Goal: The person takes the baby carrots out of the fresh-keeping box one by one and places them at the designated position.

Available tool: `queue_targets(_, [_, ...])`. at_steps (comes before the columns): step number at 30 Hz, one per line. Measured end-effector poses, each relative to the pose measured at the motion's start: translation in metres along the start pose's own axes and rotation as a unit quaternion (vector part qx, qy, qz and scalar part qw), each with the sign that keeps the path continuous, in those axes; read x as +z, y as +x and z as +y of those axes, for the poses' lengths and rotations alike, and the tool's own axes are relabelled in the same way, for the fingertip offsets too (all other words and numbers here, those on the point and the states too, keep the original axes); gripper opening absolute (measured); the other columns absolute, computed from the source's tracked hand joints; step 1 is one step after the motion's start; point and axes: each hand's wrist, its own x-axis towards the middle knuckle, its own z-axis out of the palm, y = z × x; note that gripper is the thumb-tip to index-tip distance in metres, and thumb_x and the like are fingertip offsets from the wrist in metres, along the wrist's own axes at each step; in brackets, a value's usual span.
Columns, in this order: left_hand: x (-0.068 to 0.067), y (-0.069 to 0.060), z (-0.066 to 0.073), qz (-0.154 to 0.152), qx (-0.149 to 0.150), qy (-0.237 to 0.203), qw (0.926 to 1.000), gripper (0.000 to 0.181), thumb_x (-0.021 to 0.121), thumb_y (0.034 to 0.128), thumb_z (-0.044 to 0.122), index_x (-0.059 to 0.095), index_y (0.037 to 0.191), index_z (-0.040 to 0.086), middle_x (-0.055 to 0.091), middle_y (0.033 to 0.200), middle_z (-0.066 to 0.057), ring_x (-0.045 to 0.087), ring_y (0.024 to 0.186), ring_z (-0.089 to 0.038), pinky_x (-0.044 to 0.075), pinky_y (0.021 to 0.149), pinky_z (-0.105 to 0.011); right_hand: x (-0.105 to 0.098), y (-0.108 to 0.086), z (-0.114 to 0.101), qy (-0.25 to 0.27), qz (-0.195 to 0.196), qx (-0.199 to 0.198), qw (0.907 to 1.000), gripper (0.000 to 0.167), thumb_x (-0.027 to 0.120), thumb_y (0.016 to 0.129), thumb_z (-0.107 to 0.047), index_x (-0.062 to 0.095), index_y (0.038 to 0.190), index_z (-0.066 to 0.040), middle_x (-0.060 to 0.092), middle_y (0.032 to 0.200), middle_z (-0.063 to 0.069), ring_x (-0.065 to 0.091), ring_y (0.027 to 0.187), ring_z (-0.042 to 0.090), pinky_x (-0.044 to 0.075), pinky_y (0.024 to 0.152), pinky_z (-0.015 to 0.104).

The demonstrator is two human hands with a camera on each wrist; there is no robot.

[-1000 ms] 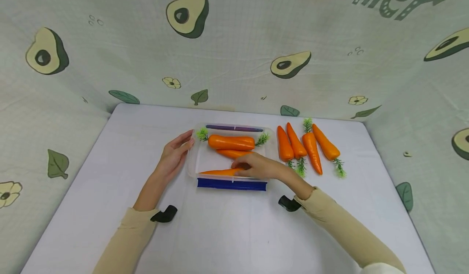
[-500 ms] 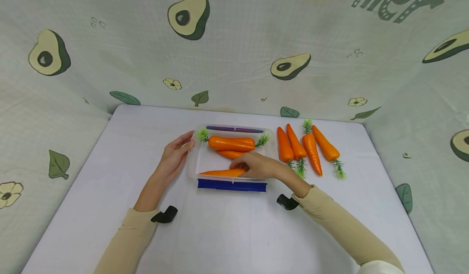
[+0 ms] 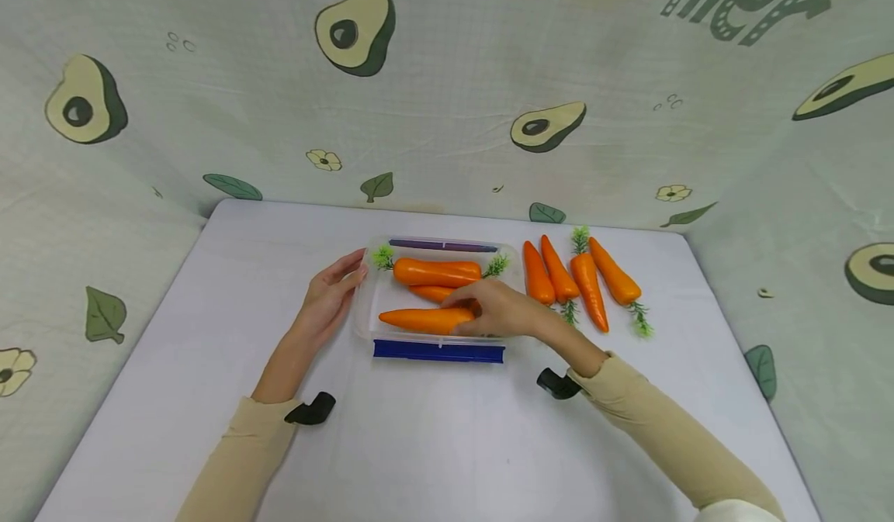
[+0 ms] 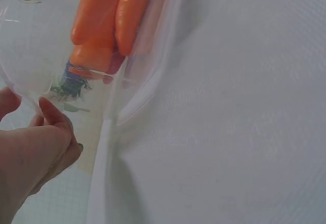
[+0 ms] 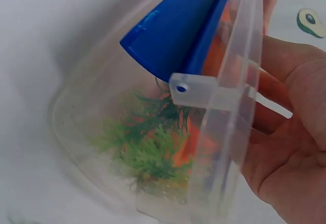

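Inside the clear box [image 3: 391, 295], the nearest carrot [image 3: 419, 319] is gripped by the right hand [image 3: 501, 309], fingers curled round it, tips apparently hidden. The box's left end is touched by the left hand [image 3: 330, 297], fingers loosely straight.

In the head view, the worktop [image 3: 419, 437] is lit softly, with small glints on the carrots [image 3: 436, 272]; the avocado print [image 3: 847, 88] at two o'clock is stretched. The left wrist view is dimmer, softly shadowed at seven o'clock. In the right, greenery [image 5: 153, 142] is blurred by the box [image 5: 216, 101].
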Motion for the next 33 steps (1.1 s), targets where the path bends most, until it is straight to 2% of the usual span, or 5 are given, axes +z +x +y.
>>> queue_targets(8, [0.000, 0.000, -0.001, -0.003, 0.005, -0.005, 1.0000, 0.054, 0.060, 0.1043, 0.007, 0.043, 0.155, 0.002, 0.046, 0.145, -0.005, 0.047, 0.126, -0.011, 0.044, 0.103, -0.014, -0.014, -0.010, -0.007, -0.005, 0.033, 0.011, 0.9994, 0.039, 0.082, 0.090, -0.023, 0.074, 0.123, -0.006, 0.061, 0.085, 0.002, 0.054, 0.074, 0.021, 0.045, 0.064, 0.023])
queue_targets(12, [0.000, 0.000, -0.001, -0.004, 0.007, -0.006, 0.9999, 0.054, 0.060, 0.1044, 0.007, 0.042, 0.155, 0.002, 0.042, 0.153, -0.009, 0.047, 0.127, -0.010, 0.044, 0.103, -0.014, -0.023, -0.017, -0.012, 0.006, 0.044, 0.026, 0.9987, 0.040, 0.082, 0.090, -0.023, 0.073, 0.125, -0.006, 0.069, 0.101, 0.004, 0.061, 0.087, 0.019, 0.057, 0.078, 0.026])
queue_targets(16, [0.000, -0.001, 0.000, -0.007, 0.007, -0.008, 0.9999, 0.055, 0.060, 0.1041, 0.007, 0.042, 0.156, 0.001, 0.040, 0.154, -0.012, 0.047, 0.125, -0.010, 0.044, 0.104, -0.014, -0.032, -0.024, -0.016, 0.021, 0.060, 0.036, 0.9973, 0.042, 0.081, 0.091, -0.024, 0.072, 0.127, -0.005, 0.071, 0.120, 0.005, 0.066, 0.100, 0.018, 0.059, 0.089, 0.034])
queue_targets(23, [0.001, -0.003, 0.002, -0.006, 0.002, -0.009, 0.9999, 0.055, 0.060, 0.1042, 0.007, 0.042, 0.156, 0.002, 0.044, 0.147, -0.006, 0.046, 0.128, -0.011, 0.042, 0.107, -0.016, -0.047, -0.036, -0.028, 0.033, 0.110, 0.034, 0.9928, 0.047, 0.083, 0.089, -0.025, 0.071, 0.130, -0.005, 0.072, 0.121, 0.005, 0.065, 0.108, 0.020, 0.059, 0.093, 0.042])
queue_targets(33, [0.001, -0.001, 0.001, -0.002, 0.000, -0.004, 1.0000, 0.054, 0.059, 0.1045, 0.005, 0.042, 0.156, 0.003, 0.046, 0.142, -0.004, 0.043, 0.131, -0.012, 0.042, 0.105, -0.014, -0.055, -0.050, -0.027, 0.042, 0.161, 0.042, 0.9852, 0.044, 0.084, 0.089, -0.025, 0.072, 0.128, -0.008, 0.074, 0.115, 0.003, 0.067, 0.104, 0.018, 0.060, 0.086, 0.033])
